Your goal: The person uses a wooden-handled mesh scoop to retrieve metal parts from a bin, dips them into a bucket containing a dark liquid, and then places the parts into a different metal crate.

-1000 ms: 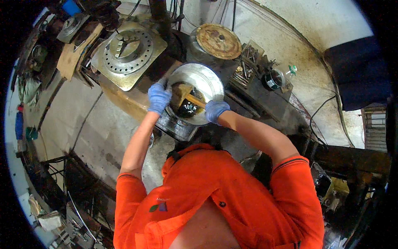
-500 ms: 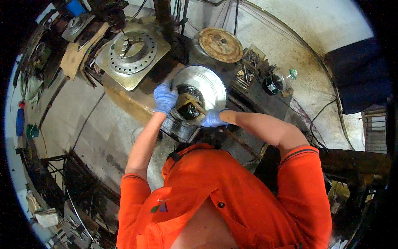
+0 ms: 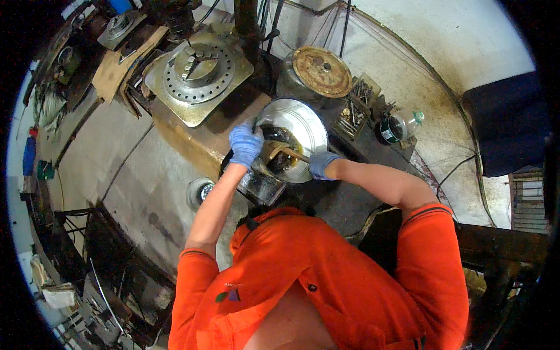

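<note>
Brush work in the pan, centre of the frame, just above my orange sleeves. My left hand (image 3: 245, 144), in a blue glove, is curled closed over a dark, wet-looking part (image 3: 279, 135) and the near rim of the round metal pan (image 3: 303, 125), pinning it in place. My right hand (image 3: 322, 164), gloved the same, is closed round the wooden handle of a brush (image 3: 279, 151) that reaches leftward across the pan toward the part. To do this well, I judge I should keep the part low inside the bowl so drips stay there, hold the left grip firm so the pan doesn't slide, and work in short strokes, turning the part to reach every face. The pan is shiny, shallow, silver-grey, with a dark oily pool at its bottom; the part itself is black and glistening, its shape hard to make out under my fingers. A perforated round chuck plate (image 3: 198, 70) sits at upper left, a rusty disc (image 3: 322, 71) at upper centre.
</note>
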The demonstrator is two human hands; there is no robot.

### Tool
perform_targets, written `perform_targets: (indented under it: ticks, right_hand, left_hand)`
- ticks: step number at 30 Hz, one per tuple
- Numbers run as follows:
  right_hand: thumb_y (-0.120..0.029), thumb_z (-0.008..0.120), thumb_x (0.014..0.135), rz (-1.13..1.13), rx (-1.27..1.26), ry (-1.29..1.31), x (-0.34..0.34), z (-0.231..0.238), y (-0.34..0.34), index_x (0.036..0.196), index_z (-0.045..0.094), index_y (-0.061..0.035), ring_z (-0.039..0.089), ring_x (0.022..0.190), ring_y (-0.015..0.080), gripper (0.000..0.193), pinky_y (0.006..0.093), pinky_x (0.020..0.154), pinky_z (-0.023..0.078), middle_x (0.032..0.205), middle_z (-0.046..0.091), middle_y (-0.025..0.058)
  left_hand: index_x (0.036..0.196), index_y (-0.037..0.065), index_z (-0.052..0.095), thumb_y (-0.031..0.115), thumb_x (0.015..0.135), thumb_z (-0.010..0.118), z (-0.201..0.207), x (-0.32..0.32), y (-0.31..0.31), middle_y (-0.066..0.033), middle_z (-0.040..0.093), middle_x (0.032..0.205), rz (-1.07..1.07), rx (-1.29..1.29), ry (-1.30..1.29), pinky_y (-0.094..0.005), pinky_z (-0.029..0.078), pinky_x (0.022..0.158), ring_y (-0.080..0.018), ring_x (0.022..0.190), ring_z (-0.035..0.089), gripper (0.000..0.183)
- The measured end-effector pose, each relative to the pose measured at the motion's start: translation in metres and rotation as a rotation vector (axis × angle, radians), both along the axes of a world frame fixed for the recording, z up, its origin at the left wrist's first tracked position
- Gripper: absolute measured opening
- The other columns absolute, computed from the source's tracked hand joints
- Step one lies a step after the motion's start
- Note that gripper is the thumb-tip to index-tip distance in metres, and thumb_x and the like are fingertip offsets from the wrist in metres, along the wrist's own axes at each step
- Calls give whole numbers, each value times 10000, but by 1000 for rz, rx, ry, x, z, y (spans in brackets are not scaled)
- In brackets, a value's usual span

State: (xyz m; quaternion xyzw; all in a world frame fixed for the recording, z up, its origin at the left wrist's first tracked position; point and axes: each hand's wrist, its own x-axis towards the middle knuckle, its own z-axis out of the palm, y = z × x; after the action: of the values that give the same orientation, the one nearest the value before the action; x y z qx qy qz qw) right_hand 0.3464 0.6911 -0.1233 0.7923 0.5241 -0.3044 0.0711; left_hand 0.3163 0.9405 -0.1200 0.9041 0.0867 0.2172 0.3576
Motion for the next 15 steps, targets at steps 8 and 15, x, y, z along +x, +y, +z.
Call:
perform_targets:
  ticks: [8,15]
  right_hand:
    - [-379,638,699,-797,-216,618,-15,30,38,974,613,-143,598,614,260,363,368,513,462,710,602,91]
    - [-497,595,763,-1191,-37,1285,-33,47,41,728,541,-165,389,397,109,338,259,381,337,493,415,-38]
  left_hand:
    - [991,42,619,141,713,589,7,-11,12,-209,620,856,43,16,72,-392,482,713,-346,797,608,297]
    - [1027,39,617,105,709,584,6,-13,10,-204,624,911,34,-42,54,-376,483,753,-327,839,618,326]
